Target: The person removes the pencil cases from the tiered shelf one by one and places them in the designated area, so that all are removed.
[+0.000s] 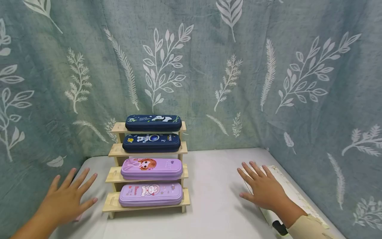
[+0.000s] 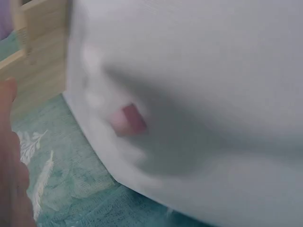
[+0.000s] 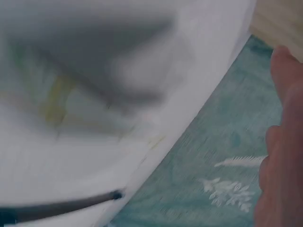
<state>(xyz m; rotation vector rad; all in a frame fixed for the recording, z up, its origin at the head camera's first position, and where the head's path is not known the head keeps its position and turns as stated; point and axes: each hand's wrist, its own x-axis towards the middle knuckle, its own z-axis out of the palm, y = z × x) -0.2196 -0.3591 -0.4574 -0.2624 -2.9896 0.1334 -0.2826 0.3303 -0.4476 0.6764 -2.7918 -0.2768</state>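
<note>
My left hand [image 1: 64,200] hovers with fingers spread, left of a stepped wooden rack [image 1: 114,205]. Below it on the white surface lies a small pink block-like thing [image 2: 128,119]. Fingers spread as well, my right hand [image 1: 264,187] is over a long pale thing with a patterned edge [image 1: 298,196]. Neither hand holds anything. On the rack's steps, top to bottom, lie a dark blue panda pencil case [image 1: 153,123], a dark blue astronaut pencil case [image 1: 151,143], a purple pencil case with a girl [image 1: 152,168] and a lilac rabbit pencil case [image 1: 151,195].
The white-covered table [image 1: 215,186] spans the space between the hands. A green-blue curtain [image 1: 197,83] with white leaf prints encloses the back and both sides. Near my right wrist shows a black patch [image 1: 280,228]; a dark rod [image 3: 66,206] appears in the right wrist view.
</note>
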